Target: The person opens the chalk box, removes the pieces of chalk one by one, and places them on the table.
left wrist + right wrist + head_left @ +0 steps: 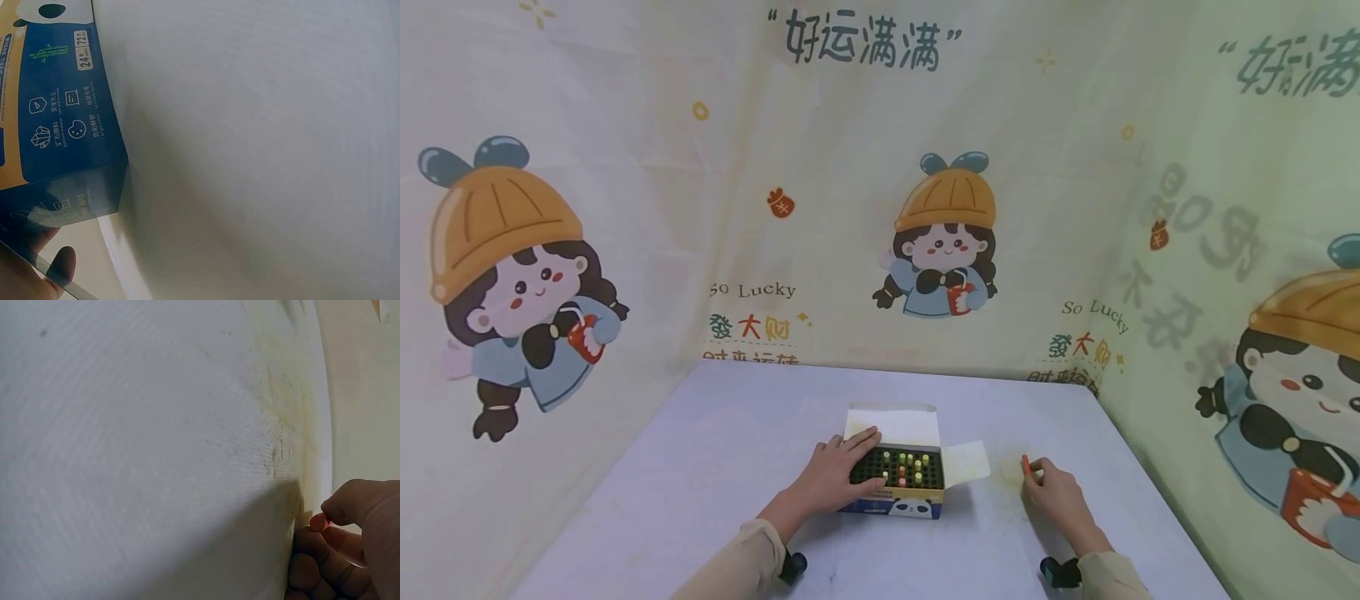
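Note:
In the head view, a blue and yellow chalk box (891, 506) with a panda print stands with its lid (895, 423) folded back. Its black holder (867, 472) carries several yellowish and reddish chalk sticks in a grid of holes. My left hand (829, 479) rests over the box's left end, fingers extended and thumb along the front edge. To the right of the box, just above the table, my right hand (1060, 493) pinches an orange-red chalk stick (1026, 465). The right wrist view shows the round end of that chalk (319, 522) between thumb and fingers.
A white side flap (966, 463) sticks out from the box's right end, toward my right hand. Faint yellowish dust marks (284, 394) lie on the white table (700, 483). A printed cloth backdrop (835, 125) rises behind the table.

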### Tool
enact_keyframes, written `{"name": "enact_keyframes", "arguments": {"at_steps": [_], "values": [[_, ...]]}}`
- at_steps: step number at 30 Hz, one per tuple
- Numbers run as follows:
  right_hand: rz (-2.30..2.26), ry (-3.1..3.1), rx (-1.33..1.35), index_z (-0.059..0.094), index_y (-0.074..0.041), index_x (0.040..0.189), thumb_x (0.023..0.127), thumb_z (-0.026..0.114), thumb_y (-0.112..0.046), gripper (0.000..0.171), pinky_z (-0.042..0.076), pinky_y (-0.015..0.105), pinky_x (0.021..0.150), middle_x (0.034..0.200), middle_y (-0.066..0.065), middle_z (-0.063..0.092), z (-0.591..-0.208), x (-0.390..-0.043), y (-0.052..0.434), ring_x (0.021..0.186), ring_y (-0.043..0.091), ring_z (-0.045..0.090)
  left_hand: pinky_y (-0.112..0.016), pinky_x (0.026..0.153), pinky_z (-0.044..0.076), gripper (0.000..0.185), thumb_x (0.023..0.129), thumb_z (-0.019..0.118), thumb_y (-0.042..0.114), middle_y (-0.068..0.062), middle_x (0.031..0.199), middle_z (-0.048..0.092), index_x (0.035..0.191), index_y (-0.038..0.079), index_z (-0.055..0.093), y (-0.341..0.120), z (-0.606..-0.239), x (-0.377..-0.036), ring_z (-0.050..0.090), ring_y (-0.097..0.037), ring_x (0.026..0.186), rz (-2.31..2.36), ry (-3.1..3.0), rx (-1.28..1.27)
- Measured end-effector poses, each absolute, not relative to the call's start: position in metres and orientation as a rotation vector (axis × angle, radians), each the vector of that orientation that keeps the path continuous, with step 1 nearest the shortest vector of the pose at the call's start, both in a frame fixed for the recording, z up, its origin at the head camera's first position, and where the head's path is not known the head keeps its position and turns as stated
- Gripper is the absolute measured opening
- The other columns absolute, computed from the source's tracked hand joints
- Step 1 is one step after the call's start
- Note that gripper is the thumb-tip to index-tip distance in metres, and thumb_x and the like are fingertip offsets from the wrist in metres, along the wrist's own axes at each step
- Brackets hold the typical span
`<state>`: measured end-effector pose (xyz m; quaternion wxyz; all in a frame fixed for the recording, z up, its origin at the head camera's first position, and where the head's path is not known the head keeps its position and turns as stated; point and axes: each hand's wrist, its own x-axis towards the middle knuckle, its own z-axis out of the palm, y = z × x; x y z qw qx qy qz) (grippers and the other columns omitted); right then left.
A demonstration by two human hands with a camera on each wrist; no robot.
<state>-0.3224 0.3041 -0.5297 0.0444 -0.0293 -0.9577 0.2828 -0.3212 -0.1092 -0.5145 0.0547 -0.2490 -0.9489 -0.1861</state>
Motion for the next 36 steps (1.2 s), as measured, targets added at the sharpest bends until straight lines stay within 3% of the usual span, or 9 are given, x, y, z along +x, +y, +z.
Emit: {"name": "enact_keyframes", "arguments": {"at_steps": [9,27,36], "values": [[0.858,-2.920,-0.102,0.063,0.005,0.113,0.090,0.063,-0.015,0.030,0.046,0.033,0.060,0.088,0.013,0.071,-0.5302,-0.3206,0.3021,0.071,0.021,0.057,-0.063,0.103,0.039,0.083,0.095,0.051,0.074,0.008,0.169,0.032,0.164,0.029,0.035,-0.1098,-0.5130,-0.3198,0.046,-0.041,0.139,-0.575,-2.882,-0.747],[0.819,-2.901,-0.095,0.062,0.003,0.110,0.088,0.069,-0.020,0.033,0.044,0.035,0.059,0.077,0.005,0.067,-0.5345,-0.3177,0.3050,0.067,0.020,0.054,-0.066,0.104,0.038,0.083,0.096,0.050,0.074,0.007,0.169,0.032,0.164,0.029,0.034,-0.1081,-0.5146,-0.3190,0.044,-0.045,0.141,-0.592,-2.896,-0.779],[0.880,-2.940,-0.137,0.062,0.004,0.113,0.088,0.069,-0.021,0.036,0.046,0.034,0.060,0.086,0.013,0.071,-0.5277,-0.3222,0.3030,0.071,0.022,0.058,-0.066,0.105,0.037,0.082,0.096,0.051,0.073,0.007,0.169,0.032,0.164,0.029,0.034,-0.1096,-0.5113,-0.3202,0.044,-0.045,0.141,-0.575,-2.890,-0.763]]}}
